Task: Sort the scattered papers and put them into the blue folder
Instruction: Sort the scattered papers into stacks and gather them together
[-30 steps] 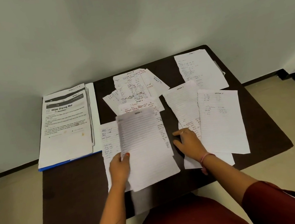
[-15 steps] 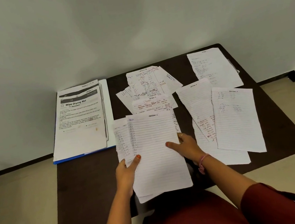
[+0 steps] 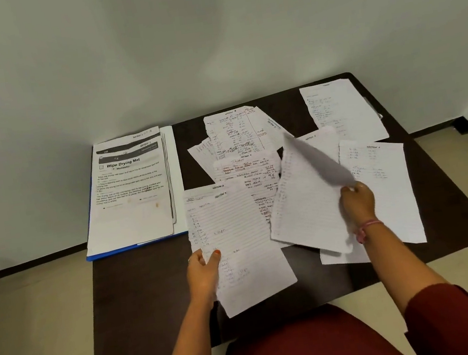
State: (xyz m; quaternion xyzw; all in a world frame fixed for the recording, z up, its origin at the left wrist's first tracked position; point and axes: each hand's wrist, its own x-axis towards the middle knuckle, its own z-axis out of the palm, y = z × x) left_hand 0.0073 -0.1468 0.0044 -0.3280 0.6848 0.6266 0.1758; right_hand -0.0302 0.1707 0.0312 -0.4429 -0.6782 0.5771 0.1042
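— Far left of the table (image 3: pixel 141 295)?
— Lay the blue folder (image 3: pixel 108 254) there, open, with a stack of printed sheets (image 3: pixel 130 198) on it, against the wall (image 3: pixel 208 45).

— And just right of that?
— Left hand (image 3: pixel 203 272), thumb over the near-left edge of a lined stack (image 3: pixel 235 237), pinching it; stack partly overhanging the near table edge.

— Behind it?
— More loose papers (image 3: pixel 237 143), overlapping, handwritten, headed by section as far as could be read.

— Farther right?
— Right hand (image 3: pixel 356 202), closed on the right edge of a lifted sheet (image 3: pixel 306 206), its top corner curled over in the air. Under and beside it, two or three more sheets (image 3: pixel 384 186); one more page (image 3: pixel 340 111) at the far right corner.

— Risks from here?
— Probably three. Could slip from so light a pinch, the left stack, and fan out over the near edge onto the floor (image 3: pixel 22 327). Could crease or tear, the lifted sheet, held by one edge only and already bending. Could end up misfiled, too: headings small, piles overlapping, easy to drop a page on the wrong section before reaching the folder.
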